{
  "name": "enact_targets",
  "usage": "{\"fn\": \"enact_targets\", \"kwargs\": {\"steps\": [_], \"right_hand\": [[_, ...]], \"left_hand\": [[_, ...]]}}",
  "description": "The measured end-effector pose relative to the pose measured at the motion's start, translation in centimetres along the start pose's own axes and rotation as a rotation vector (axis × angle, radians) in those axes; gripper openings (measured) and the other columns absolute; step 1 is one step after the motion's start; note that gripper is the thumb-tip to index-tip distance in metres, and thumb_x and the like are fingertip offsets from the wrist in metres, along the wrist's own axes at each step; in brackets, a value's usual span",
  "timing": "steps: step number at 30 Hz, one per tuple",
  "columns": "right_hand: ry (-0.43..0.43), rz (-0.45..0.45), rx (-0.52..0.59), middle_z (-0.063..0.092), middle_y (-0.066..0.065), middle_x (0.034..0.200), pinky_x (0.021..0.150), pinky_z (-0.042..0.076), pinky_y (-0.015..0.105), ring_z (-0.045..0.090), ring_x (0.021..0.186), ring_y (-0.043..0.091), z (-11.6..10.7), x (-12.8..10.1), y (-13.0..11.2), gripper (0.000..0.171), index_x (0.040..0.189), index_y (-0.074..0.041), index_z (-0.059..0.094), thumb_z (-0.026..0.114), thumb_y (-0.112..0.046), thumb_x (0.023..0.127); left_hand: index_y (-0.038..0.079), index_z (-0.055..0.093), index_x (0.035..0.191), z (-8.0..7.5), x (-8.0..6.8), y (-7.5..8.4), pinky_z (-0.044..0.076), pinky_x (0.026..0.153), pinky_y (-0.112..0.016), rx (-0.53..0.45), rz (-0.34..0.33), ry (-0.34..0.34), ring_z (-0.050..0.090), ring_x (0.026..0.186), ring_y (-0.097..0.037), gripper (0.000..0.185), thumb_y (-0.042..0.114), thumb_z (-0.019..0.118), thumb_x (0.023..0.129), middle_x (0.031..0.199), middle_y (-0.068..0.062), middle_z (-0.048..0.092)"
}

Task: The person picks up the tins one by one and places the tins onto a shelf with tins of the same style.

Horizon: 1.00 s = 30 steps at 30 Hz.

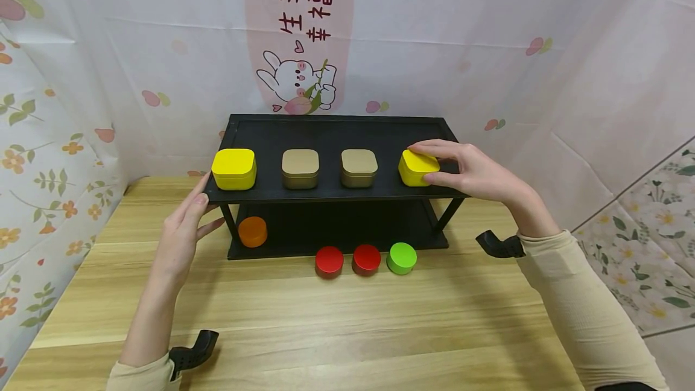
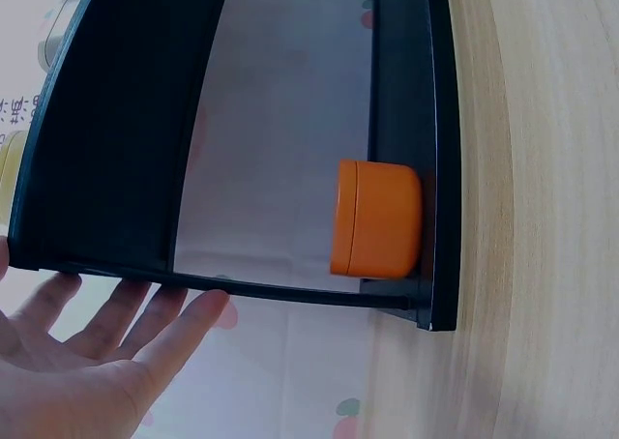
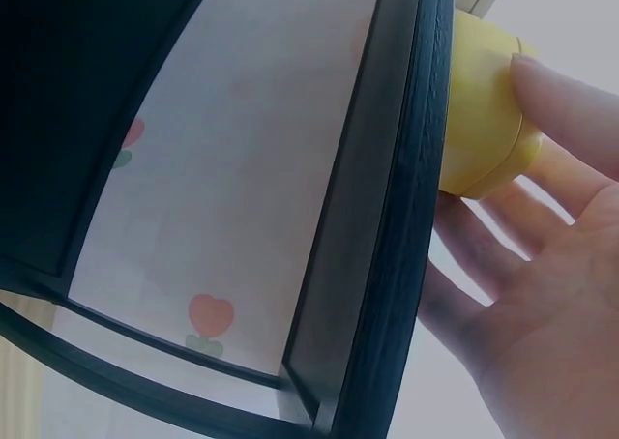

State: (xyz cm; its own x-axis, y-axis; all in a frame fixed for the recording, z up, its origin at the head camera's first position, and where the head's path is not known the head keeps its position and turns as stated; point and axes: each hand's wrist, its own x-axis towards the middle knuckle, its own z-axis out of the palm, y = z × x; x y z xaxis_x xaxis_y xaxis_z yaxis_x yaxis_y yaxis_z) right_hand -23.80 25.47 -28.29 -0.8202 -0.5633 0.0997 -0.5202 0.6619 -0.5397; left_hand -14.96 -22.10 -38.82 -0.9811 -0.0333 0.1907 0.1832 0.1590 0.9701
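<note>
My right hand (image 1: 469,168) holds a yellow rounded-square tin (image 1: 417,169) at the right end of the black two-tier rack's (image 1: 326,127) upper shelf. Thumb and fingers are spread around its sides; the right wrist view shows the thumb against the lid of this yellow tin (image 3: 481,105). My left hand (image 1: 181,228) touches the rack's left end, fingers fairly straight along the side frame in the left wrist view. Near it on the upper shelf stands another yellow tin (image 1: 234,169). Two gold tins, one left (image 1: 300,169) and one right (image 1: 358,168), stand between the yellow ones.
An orange round tin (image 1: 253,232) sits at the left of the lower shelf. On the wooden table (image 1: 347,330) before the rack stand two red round tins, one left (image 1: 329,262) and one right (image 1: 366,260), and a green one (image 1: 402,258). A patterned cloth (image 1: 179,65) hangs behind.
</note>
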Motion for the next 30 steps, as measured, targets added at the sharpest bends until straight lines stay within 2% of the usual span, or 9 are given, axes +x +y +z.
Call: {"fn": "enact_targets", "kwargs": {"steps": [9,17,25,30], "right_hand": [[0.014,-0.018,-0.009,0.053,0.0,0.156,0.105,0.039,0.006,0.049,0.141,0.022,0.1,-0.1,0.1,0.058,0.152,-0.022,0.052,0.072,-0.019,0.097],[0.057,-0.001,0.004,0.046,-0.002,0.162,0.104,0.041,0.01,0.047,0.141,0.018,0.3,-0.4,0.1,0.071,0.156,-0.024,0.046,0.078,-0.021,0.093],[0.18,-0.026,0.064,0.052,-0.006,0.155,0.104,0.045,0.013,0.049,0.137,0.02,0.9,-0.9,0.1,0.069,0.153,-0.036,0.048,0.077,-0.016,0.094],[0.294,-0.063,0.069,0.055,-0.007,0.152,0.107,0.045,0.013,0.05,0.136,0.016,1.5,-1.4,-0.3,0.066,0.149,-0.037,0.052,0.077,-0.013,0.093]], "left_hand": [[0.032,0.034,0.161,0.0,0.0,0.0,0.055,0.09,-0.01,-0.005,0.004,-0.001,0.043,0.145,-0.023,0.052,0.044,0.04,0.111,0.172,-0.002,0.026],[0.031,0.034,0.161,0.0,0.0,0.0,0.055,0.091,-0.01,-0.017,0.003,-0.003,0.043,0.144,-0.025,0.052,0.044,0.04,0.111,0.173,-0.004,0.025],[0.031,0.033,0.161,0.0,0.0,0.0,0.055,0.091,-0.009,-0.006,0.002,-0.003,0.039,0.147,-0.031,0.053,0.045,0.04,0.111,0.173,-0.004,0.025],[0.032,0.033,0.161,0.0,0.1,0.0,0.055,0.09,-0.009,0.01,0.001,0.0,0.042,0.145,-0.031,0.053,0.046,0.04,0.11,0.172,-0.004,0.025]]}}
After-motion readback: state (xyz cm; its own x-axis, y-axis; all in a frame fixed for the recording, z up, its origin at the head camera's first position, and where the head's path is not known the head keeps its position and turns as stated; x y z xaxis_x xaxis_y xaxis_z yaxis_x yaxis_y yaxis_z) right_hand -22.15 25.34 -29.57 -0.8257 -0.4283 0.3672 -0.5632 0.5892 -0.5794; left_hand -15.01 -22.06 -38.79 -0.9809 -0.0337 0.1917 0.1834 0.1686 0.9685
